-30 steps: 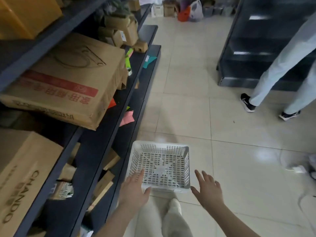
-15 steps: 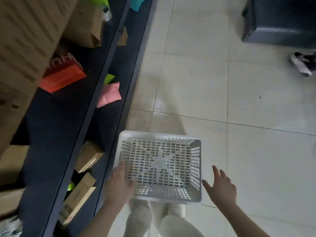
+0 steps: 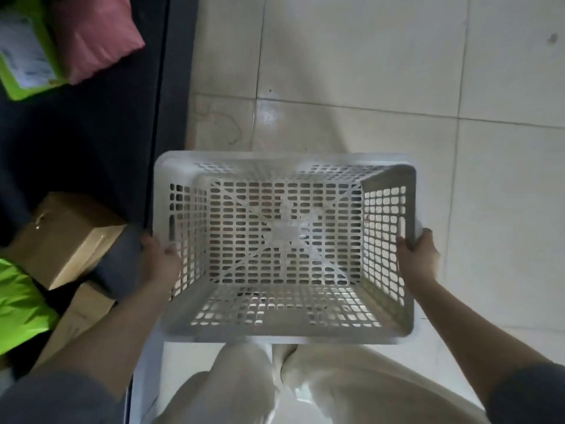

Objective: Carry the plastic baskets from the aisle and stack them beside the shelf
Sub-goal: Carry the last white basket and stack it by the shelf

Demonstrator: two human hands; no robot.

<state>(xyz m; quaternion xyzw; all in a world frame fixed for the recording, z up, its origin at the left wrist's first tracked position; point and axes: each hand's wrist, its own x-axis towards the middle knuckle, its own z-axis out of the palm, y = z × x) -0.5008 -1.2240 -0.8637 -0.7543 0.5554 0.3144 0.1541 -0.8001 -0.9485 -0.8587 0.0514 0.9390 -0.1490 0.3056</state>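
A white perforated plastic basket [image 3: 284,335] fills the middle of the head view, seen from straight above, empty inside. My left hand [image 3: 160,260] grips its left rim near the handle slot. My right hand [image 3: 419,255] grips the right rim at the other handle slot. The basket sits right beside the dark shelf [image 3: 91,154], its left side almost against the shelf's front edge. Whether it rests on the tiled floor or is lifted off it cannot be told from above.
The dark shelf on the left holds a pink packet [image 3: 91,35], a green packet [image 3: 27,65], cardboard boxes [image 3: 64,240] and a bright green bag [image 3: 18,304]. Pale floor tiles [image 3: 397,71] stretch ahead and right. My legs [image 3: 244,387] are under the basket's near edge.
Both hands went from hovering open near the basket to gripping its two side rims. The view tipped down and moved closer, so the basket now looks much larger.
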